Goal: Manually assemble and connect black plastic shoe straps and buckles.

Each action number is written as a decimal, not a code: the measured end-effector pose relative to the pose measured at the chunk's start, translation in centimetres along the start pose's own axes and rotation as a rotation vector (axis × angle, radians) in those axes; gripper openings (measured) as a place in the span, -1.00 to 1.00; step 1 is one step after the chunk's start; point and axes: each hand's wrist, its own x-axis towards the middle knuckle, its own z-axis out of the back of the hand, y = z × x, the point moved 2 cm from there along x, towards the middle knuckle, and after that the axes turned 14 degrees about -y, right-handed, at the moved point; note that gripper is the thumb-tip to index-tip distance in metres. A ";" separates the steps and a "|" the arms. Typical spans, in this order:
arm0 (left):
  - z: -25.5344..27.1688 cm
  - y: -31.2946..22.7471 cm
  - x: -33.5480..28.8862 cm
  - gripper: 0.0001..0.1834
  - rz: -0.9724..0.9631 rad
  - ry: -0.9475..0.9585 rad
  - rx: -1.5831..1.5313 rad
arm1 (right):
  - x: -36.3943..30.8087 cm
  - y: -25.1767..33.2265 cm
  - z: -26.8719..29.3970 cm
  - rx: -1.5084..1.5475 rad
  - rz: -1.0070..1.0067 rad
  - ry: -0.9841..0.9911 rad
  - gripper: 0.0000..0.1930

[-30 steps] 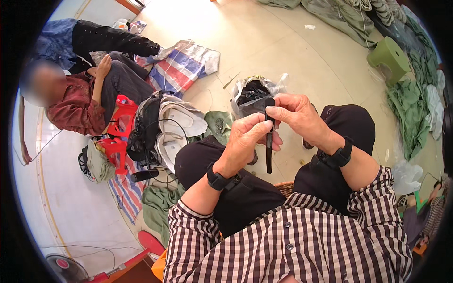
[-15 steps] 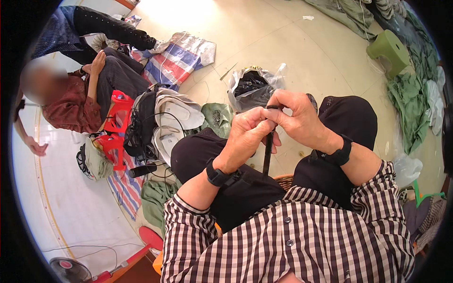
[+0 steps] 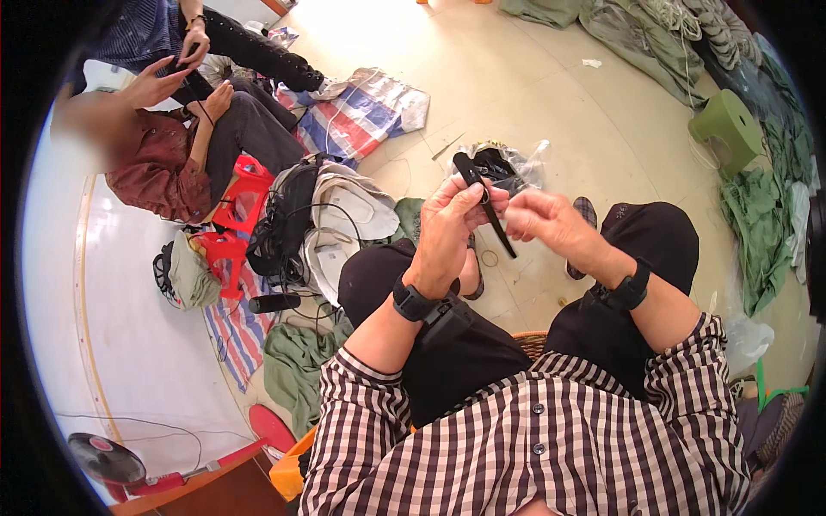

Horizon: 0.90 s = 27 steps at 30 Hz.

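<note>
- Head view: from my remote post I find the left hand [image 3: 449,225] closed on a black strap [image 3: 498,226], thumb pressed on its upper part, the lower end slanting down free to the right.
- That grip appears chosen to steady the strap and leave its lower length exposed to the other hand.
- Right hand [image 3: 549,225], just beside the strap, has its fingers drawn in narrowly; blur prevents me from telling whether it pinches anything.
- Both hands are raised over the gap between the knees, presumably for a clear sight of the work.
- Beyond them a plastic bag [image 3: 537,160] with black items [image 3: 493,163] stands on the tiled floor [image 3: 516,99], seemingly placed within easy reach.
</note>
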 end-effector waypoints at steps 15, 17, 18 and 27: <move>0.1 -0.2 0.5 -0.75 0.103 0.034 -0.039 | 0.1 -0.4 0.3 0.045 -0.014 0.045 -0.88; 0.0 -0.1 0.5 -0.75 0.089 0.038 0.000 | 0.1 -0.4 0.5 0.042 -0.031 0.043 -0.88; 0.1 -0.1 0.3 -0.76 0.062 0.029 0.039 | 0.0 -0.4 0.4 0.043 -0.021 0.052 -0.87; 0.7 0.0 0.5 -0.81 -0.019 -0.019 0.269 | -0.4 0.6 0.9 -0.030 -0.060 0.069 -0.87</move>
